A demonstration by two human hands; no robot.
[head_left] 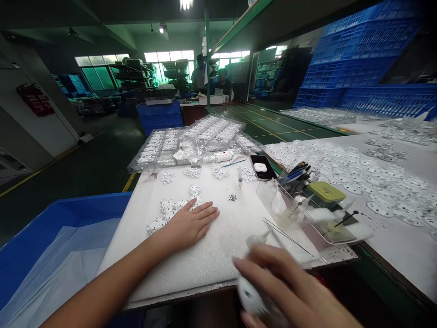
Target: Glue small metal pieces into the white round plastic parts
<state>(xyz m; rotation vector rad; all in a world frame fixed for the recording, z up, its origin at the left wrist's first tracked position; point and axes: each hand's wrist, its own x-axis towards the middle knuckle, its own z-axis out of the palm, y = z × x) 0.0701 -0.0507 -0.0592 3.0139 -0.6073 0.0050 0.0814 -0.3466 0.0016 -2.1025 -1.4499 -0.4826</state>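
My left hand lies flat on the white foam board, fingers stretched out, its fingertips beside a cluster of small white round plastic parts. My right hand is low at the front edge, blurred by motion, with fingers curled round a white squeeze bottle whose thin nozzle points up and left. More round parts and small piles of tiny white pieces lie farther back on the board.
Clear blister trays of parts are stacked at the board's far end. A clear plastic box with tools, a yellow tin, a phone with an earbud case. Blue bin left; parts-covered table right; blue crates.
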